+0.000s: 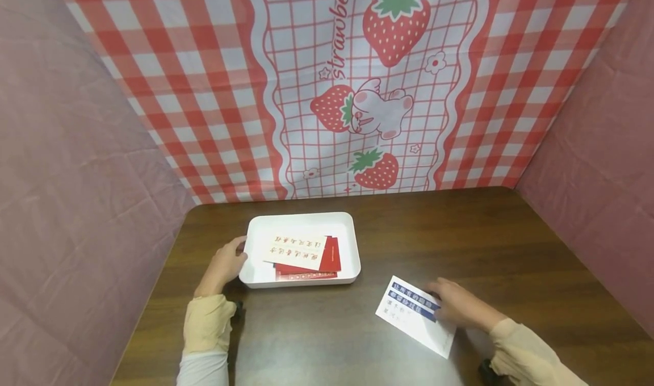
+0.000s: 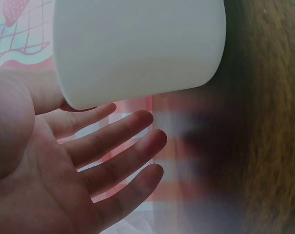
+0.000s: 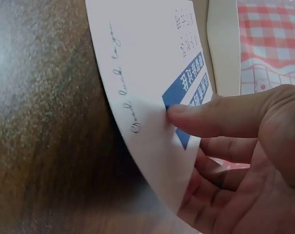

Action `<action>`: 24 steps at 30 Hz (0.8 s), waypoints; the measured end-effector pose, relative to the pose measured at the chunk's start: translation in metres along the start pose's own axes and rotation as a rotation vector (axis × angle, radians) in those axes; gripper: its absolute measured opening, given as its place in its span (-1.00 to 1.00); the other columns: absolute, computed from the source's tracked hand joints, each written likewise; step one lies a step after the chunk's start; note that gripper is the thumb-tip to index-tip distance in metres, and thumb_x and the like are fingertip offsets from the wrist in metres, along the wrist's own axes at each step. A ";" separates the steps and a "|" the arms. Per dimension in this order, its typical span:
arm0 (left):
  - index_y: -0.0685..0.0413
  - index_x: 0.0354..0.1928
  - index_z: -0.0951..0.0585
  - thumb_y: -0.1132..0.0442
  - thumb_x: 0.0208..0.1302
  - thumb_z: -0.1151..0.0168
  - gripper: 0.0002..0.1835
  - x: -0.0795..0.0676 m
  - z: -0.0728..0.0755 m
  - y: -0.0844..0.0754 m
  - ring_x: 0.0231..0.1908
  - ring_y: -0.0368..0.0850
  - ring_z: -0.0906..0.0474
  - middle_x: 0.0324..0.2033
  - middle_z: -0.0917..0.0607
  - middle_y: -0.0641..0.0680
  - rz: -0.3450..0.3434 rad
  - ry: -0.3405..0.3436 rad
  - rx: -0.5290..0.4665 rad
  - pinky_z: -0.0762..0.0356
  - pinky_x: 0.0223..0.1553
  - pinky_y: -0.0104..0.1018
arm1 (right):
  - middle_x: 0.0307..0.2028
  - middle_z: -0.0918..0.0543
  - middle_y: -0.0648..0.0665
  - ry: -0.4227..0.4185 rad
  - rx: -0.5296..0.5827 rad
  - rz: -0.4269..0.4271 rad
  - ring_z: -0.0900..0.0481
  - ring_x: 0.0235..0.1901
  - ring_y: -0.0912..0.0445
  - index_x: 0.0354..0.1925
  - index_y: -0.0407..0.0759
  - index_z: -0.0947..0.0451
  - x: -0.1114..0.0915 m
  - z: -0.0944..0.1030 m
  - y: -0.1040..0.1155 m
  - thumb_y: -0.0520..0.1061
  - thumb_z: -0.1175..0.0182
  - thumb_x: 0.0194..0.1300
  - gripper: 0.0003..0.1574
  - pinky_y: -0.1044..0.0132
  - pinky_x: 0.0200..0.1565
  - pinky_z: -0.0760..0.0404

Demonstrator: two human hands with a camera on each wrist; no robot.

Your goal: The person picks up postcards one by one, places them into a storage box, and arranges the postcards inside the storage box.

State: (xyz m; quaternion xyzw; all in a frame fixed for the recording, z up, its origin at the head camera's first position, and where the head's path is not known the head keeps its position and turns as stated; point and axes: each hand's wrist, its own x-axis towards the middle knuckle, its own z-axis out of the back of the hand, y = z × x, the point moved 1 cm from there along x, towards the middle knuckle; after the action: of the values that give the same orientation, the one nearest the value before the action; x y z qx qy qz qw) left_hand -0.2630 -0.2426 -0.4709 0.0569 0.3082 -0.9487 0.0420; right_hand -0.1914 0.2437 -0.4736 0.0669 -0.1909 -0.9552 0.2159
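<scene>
My right hand (image 1: pixel 462 306) pinches a white card (image 1: pixel 422 330) by its edge, thumb on the printed face and fingers beneath. Blue bands with white characters cross the card, and the right wrist view shows handwriting-style "Good luck to you" along one side. The card bows slightly over the wood. At the left end of a white tray (image 1: pixel 298 284), my left hand (image 2: pixel 64 161) has its fingers loosely spread and its thumb at the rim, the thumb tip hidden behind the wall. Inside the tray lie a cream card (image 1: pixel 296 251) with gold characters and red cards (image 1: pixel 332 255) below it.
The brown wooden table (image 1: pixel 409 233) meets a strawberry-and-check cloth (image 1: pixel 373 91) at the back. Pink cloth walls (image 1: pixel 76 176) stand on both sides. The tray is left of the middle, with the held card to its right and nearer the front.
</scene>
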 end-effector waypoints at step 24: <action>0.31 0.35 -0.33 0.33 0.33 0.04 -0.46 0.000 0.001 0.002 0.16 0.28 -0.50 0.15 -0.57 0.37 -0.026 -0.014 -0.013 -0.38 0.23 0.17 | -0.33 -0.70 -0.15 0.012 0.159 -0.160 -0.52 -0.37 0.11 -0.15 -0.39 -0.65 0.005 0.024 -0.017 -0.36 -0.23 0.09 -0.70 0.31 -0.37 -0.51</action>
State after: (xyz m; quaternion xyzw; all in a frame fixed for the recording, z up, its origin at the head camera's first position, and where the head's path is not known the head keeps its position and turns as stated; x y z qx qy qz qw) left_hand -0.2632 -0.2444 -0.4716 0.0458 0.3149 -0.9475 0.0325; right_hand -0.2079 0.2640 -0.4587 0.1048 -0.2591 -0.9507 0.1343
